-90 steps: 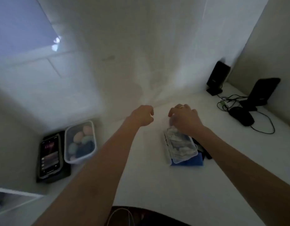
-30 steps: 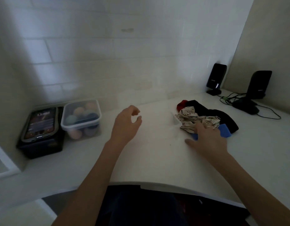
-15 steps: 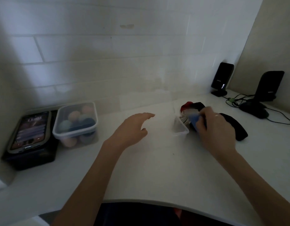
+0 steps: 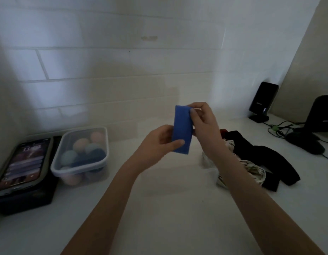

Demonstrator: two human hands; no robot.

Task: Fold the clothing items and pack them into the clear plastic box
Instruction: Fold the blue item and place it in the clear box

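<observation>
A folded blue cloth (image 4: 182, 129) is held upright above the white counter (image 4: 174, 208). My left hand (image 4: 160, 142) grips its lower end and my right hand (image 4: 203, 124) pinches its upper right edge. Behind my right forearm lies a small clear plastic box (image 4: 207, 165), mostly hidden. To its right sits a pile of clothing: a cream patterned piece (image 4: 253, 169), a black garment (image 4: 266, 155) and a bit of red fabric (image 4: 223, 131).
A lidded clear container of coloured balls (image 4: 81, 153) stands at the left, beside a phone (image 4: 21, 162) lying on a dark box. Two black speakers (image 4: 262, 102), a mouse (image 4: 305, 142) and cables occupy the back right. A tiled wall runs behind.
My right hand lifted the blue cloth off the pile and up over the counter. My left hand came in and took hold of its lower end.
</observation>
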